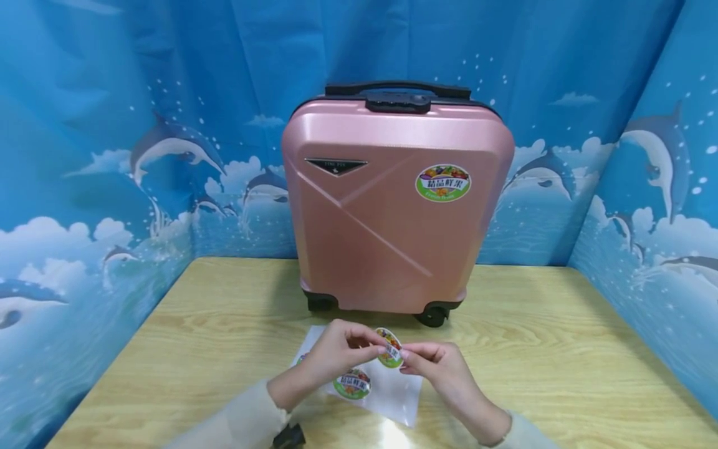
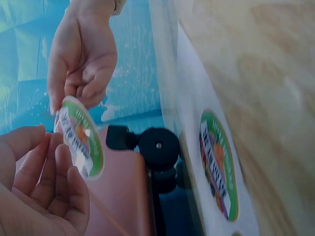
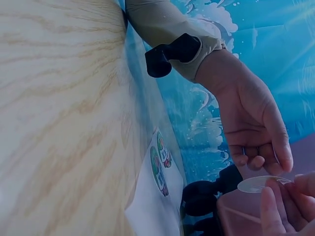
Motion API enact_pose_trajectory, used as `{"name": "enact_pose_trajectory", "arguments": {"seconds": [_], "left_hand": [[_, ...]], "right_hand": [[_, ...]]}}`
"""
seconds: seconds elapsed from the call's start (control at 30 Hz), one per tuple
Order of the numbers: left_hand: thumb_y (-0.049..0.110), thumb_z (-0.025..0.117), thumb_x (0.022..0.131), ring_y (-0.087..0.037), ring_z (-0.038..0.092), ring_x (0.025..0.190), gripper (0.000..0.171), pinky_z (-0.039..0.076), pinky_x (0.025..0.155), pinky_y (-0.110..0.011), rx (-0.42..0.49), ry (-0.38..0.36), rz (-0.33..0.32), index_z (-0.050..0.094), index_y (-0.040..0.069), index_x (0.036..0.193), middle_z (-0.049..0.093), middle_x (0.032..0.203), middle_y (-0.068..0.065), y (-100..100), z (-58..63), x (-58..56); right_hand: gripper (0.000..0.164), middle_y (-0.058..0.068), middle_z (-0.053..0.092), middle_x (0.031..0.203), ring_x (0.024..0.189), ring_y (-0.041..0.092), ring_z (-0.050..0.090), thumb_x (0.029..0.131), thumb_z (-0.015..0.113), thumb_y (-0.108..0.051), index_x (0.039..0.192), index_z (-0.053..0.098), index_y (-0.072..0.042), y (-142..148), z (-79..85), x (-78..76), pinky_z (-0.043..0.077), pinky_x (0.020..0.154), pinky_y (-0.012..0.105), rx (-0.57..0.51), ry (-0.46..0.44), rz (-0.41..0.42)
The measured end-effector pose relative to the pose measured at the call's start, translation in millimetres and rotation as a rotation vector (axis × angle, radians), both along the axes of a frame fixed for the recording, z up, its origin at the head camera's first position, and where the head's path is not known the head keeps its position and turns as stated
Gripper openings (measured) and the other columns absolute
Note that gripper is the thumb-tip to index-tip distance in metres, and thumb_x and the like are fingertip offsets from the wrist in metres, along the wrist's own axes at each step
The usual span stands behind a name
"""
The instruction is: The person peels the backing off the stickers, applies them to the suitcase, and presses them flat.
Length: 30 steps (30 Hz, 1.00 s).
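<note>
An oval fruit-print sticker is held up above a white backing sheet. My right hand pinches the sticker's right edge between thumb and index finger. From the other side, my left hand has thumb and index fingertips at its left edge, apparently pinching it. The left wrist view shows the sticker between both hands; in the right wrist view it appears nearly edge-on. Another oval sticker lies on the sheet, and one more is partly hidden under my left hand.
A pink suitcase stands upright on the wooden table, just behind the sheet. An oval sticker is on its upper right front, a dark triangular badge on its upper left. Blue dolphin-print curtains enclose the table.
</note>
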<state>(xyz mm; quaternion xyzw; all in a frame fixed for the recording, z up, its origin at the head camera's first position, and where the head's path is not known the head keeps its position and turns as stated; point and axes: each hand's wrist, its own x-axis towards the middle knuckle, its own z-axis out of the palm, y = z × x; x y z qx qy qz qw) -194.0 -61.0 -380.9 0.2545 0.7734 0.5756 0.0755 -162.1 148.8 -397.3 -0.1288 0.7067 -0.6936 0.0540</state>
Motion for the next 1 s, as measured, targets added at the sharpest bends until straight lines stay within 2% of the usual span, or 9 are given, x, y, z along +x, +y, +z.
{"name": "enact_pose_trajectory", "arguments": {"seconds": [0.23, 0.47, 0.63, 0.73, 0.87, 1.0], "left_hand": [[0.009, 0.071, 0.082, -0.005, 0.054, 0.060, 0.014, 0.045, 0.053, -0.018, 0.017, 0.031, 0.062, 0.072, 0.001, 0.093, 0.069, 0.080, -0.009, -8.9, -1.3, -8.3], [0.013, 0.072, 0.082, -0.010, 0.056, 0.066, 0.016, 0.047, 0.058, -0.019, -0.019, -0.005, 0.094, 0.072, 0.004, 0.096, 0.068, 0.081, -0.006, -12.6, -5.0, -12.6], [0.016, 0.071, 0.083, -0.011, 0.055, 0.069, 0.018, 0.047, 0.059, -0.020, -0.046, -0.041, 0.083, 0.072, 0.004, 0.096, 0.068, 0.081, -0.004, -13.0, -10.2, -13.7], [0.015, 0.071, 0.083, -0.012, 0.057, 0.069, 0.018, 0.049, 0.060, -0.021, -0.031, -0.066, 0.073, 0.071, 0.002, 0.095, 0.068, 0.081, -0.007, -12.6, -11.8, -14.0], [0.014, 0.072, 0.082, -0.013, 0.060, 0.069, 0.017, 0.052, 0.062, -0.025, -0.014, -0.089, 0.067, 0.070, 0.001, 0.093, 0.069, 0.081, -0.008, -12.1, -10.8, -13.5], [0.014, 0.072, 0.082, -0.011, 0.059, 0.068, 0.016, 0.051, 0.061, -0.022, -0.015, -0.089, 0.071, 0.070, 0.001, 0.091, 0.069, 0.079, -0.007, -11.6, -7.8, -11.9]], "right_hand": [[0.034, 0.003, 0.073, 0.089, 0.076, 0.016, 0.069, 0.090, 0.061, -0.007, 0.106, 0.057, 0.022, 4.2, -1.3, 0.3, 0.056, 0.074, 0.030, -0.008, 0.022, 0.016], [0.034, 0.001, 0.073, 0.087, 0.076, 0.018, 0.069, 0.090, 0.060, -0.008, 0.105, 0.057, 0.022, 7.4, -0.7, -0.1, 0.056, 0.074, 0.030, 0.002, 0.024, 0.011], [0.034, 0.000, 0.072, 0.086, 0.076, 0.017, 0.068, 0.090, 0.060, -0.008, 0.104, 0.056, 0.023, 8.6, 0.2, 0.2, 0.056, 0.074, 0.030, -0.005, 0.022, 0.012], [0.034, -0.001, 0.072, 0.086, 0.076, 0.017, 0.068, 0.091, 0.060, -0.008, 0.104, 0.056, 0.023, 9.5, 0.3, -0.2, 0.056, 0.073, 0.029, -0.005, 0.027, 0.016], [0.033, -0.001, 0.072, 0.086, 0.075, 0.016, 0.068, 0.091, 0.060, -0.007, 0.104, 0.057, 0.023, 10.4, -0.2, -0.8, 0.056, 0.073, 0.029, -0.004, 0.029, 0.013], [0.031, 0.004, 0.073, 0.086, 0.073, 0.014, 0.068, 0.090, 0.060, -0.005, 0.103, 0.058, 0.022, 11.0, -0.8, -1.1, 0.056, 0.072, 0.029, 0.013, 0.055, -0.011]]}}
